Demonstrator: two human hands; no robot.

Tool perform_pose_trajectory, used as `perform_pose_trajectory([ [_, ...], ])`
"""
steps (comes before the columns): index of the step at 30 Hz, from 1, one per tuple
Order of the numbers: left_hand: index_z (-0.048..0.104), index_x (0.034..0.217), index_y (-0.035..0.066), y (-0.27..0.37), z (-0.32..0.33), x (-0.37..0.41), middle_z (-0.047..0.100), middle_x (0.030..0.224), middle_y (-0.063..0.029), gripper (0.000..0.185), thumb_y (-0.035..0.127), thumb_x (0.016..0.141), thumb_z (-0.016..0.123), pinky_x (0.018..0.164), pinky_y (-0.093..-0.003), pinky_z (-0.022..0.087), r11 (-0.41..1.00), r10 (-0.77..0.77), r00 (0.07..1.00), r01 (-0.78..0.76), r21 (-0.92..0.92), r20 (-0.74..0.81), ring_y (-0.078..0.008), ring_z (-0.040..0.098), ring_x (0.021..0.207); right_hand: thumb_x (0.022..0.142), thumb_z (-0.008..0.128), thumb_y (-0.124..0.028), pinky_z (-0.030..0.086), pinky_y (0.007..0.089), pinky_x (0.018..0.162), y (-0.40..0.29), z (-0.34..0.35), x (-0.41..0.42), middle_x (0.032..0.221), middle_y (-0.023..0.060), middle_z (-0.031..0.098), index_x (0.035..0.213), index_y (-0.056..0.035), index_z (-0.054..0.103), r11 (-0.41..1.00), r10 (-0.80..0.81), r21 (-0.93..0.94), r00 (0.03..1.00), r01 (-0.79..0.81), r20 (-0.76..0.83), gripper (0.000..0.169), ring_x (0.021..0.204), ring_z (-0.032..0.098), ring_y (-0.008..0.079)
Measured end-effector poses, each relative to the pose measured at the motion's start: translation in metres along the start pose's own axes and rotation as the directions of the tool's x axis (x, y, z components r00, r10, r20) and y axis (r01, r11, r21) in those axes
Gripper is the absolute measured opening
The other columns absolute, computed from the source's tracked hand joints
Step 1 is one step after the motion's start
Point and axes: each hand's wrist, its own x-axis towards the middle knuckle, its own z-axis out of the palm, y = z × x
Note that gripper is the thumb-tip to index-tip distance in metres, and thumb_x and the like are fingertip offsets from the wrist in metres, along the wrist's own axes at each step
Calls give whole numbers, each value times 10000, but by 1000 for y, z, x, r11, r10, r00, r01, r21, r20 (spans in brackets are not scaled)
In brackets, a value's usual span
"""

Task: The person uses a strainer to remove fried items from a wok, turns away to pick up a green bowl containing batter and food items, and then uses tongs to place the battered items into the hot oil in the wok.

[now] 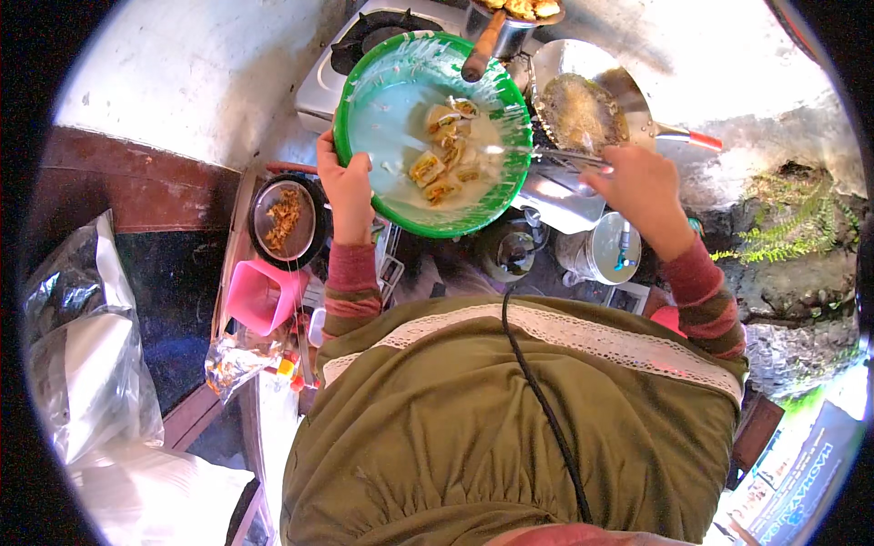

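Note:
My left hand grips the left rim of a green plastic basin, fingers outside and thumb over the edge. Thin whitish batter lies inside, smeared up the walls. Several pieces of filled food, coated with batter, sit right of the basin's middle. In my right hand is a slim metal utensil; it crosses the right rim, its far end over the batter. Whether it is a spoon or tongs is unclear. Behind that hand, a metal wok holds bubbling oil.
A wooden handle juts towards the basin from fried food above a metal pot. The wok's red-tipped handle points right. Left stand a gas stove, a sieve with brown crumbs and a pink container. A bucket stands below.

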Motion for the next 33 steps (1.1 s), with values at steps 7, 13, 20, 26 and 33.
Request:
perform_pose_trajectory([
  [7, 482, 1070, 17, -1, 3, 4, 534, 886, -20, 395, -58, 682, 482, 655, -203, 409, 1000, 29, 999, -29, 2, 28, -90, 496, 746, 772, 631, -410, 514, 400, 616, 5, 41, 21, 725, 161, 643, 758, -55, 670, 999, 38, 11, 999, -39, 9, 357, 666, 642, 321],
  [13, 487, 1070, 26, -2, 2, 2, 532, 868, -12, 390, -62, 690, 484, 634, -195, 396, 999, 33, 999, -33, -18, 18, -79, 480, 716, 768, 624, -429, 509, 407, 651, 11, 12, 9, 764, 134, 653, 807, -86, 697, 992, -28, 126, 991, 12, 129, 352, 733, 639, 311],
  [20, 490, 1055, 23, 1, 6, 4, 531, 868, -11, 385, -57, 679, 489, 643, -199, 397, 1000, 28, 999, -27, -14, 37, -86, 486, 727, 764, 624, -435, 508, 411, 655, 15, 33, 16, 767, 125, 654, 829, -93, 699, 999, 24, 29, 994, -27, 111, 356, 739, 638, 308],
  [26, 492, 1036, 24, 3, 6, 2, 521, 875, -11, 382, -58, 663, 486, 638, -198, 389, 1000, 27, 999, -27, -10, 20, -89, 479, 729, 767, 623, -423, 505, 427, 634, 11, 16, 6, 748, 147, 646, 794, -78, 686, 993, -37, 112, 994, 26, 99, 352, 713, 639, 315],
  [33, 487, 1038, 25, 4, 7, 1, 515, 868, -5, 378, -58, 670, 480, 631, -197, 384, 1000, 27, 999, -27, -4, 37, -85, 473, 724, 760, 628, -426, 504, 430, 626, 18, 29, 12, 734, 138, 645, 809, -100, 692, 999, -36, 34, 996, 33, 82, 336, 707, 637, 321],
])
